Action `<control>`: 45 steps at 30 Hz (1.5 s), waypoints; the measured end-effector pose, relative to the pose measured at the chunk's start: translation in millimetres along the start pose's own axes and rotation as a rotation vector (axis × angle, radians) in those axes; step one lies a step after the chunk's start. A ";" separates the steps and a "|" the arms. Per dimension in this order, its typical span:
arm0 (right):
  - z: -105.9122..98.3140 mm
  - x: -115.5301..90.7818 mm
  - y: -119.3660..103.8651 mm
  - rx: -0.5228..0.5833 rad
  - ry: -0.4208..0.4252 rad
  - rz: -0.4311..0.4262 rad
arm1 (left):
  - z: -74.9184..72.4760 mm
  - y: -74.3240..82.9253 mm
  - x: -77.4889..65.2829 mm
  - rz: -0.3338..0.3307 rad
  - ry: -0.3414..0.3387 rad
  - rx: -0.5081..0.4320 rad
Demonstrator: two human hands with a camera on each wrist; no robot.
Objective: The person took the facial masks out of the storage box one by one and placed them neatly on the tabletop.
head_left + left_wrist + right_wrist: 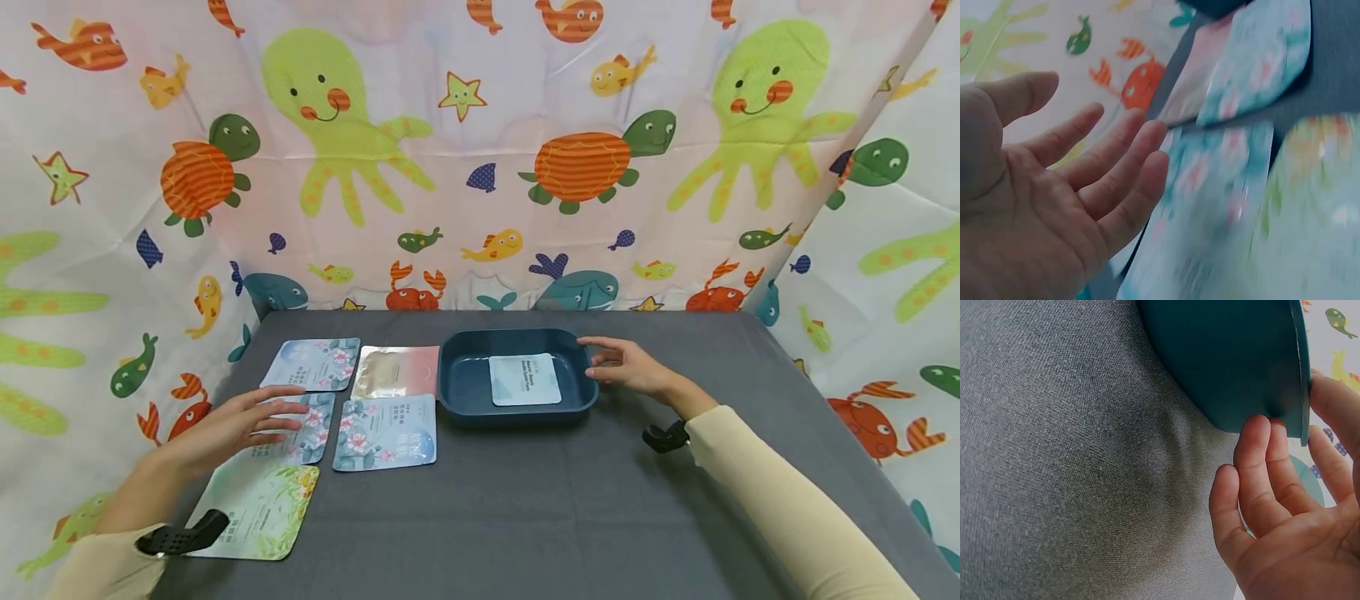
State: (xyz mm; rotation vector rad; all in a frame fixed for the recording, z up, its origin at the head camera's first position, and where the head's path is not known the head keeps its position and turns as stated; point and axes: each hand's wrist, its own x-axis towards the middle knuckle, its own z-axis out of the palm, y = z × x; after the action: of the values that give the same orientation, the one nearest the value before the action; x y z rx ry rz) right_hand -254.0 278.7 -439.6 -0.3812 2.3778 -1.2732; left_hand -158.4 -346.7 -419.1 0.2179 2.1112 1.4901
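My left hand (236,429) hovers with loosely spread fingers over a blue floral facial mask sachet (315,429). In the left wrist view its palm (1029,212) faces the camera, holding nothing. Just below lies a green-and-white sachet (258,508). My right hand (633,369) touches the right end of a dark teal tray (517,419), relaxed fingers spread at the rim. The right wrist view shows the fingertips (1254,434) against the tray's outer wall (1229,362). A small white-and-blue sachet (525,380) lies flat inside the tray.
Left of the tray are a pink-gold sachet (396,372) and two more blue floral ones, the nearer sachet (386,433) and the farther sachet (313,364). Grey cloth (525,517) covers the table. A sea-animal curtain (480,208) stands behind and at both sides.
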 end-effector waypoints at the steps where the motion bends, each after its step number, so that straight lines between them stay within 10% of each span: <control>1: 0.0 0.1 -0.3 -0.001 0.000 -0.001 | 4.8 2.8 7.3 -0.003 0.009 -0.001; 17: -0.8 -1.0 -2.9 0.017 -0.008 -0.005 | 91.3 79.2 113.1 0.075 -0.052 -0.200; 28: -1.7 -0.9 -7.2 0.026 -0.015 0.012 | 151.3 119.5 161.5 -0.072 -0.101 -0.217; 45: -0.3 -1.3 -3.7 0.034 -0.002 0.011 | 223.7 123.3 212.9 -0.207 0.050 -0.244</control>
State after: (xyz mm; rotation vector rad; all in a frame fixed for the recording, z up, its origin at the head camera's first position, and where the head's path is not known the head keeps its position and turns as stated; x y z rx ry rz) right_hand -252.7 277.5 -436.0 -0.3589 2.3503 -1.3054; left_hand -243.7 -25.5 -432.1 -0.1258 1.9011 1.6211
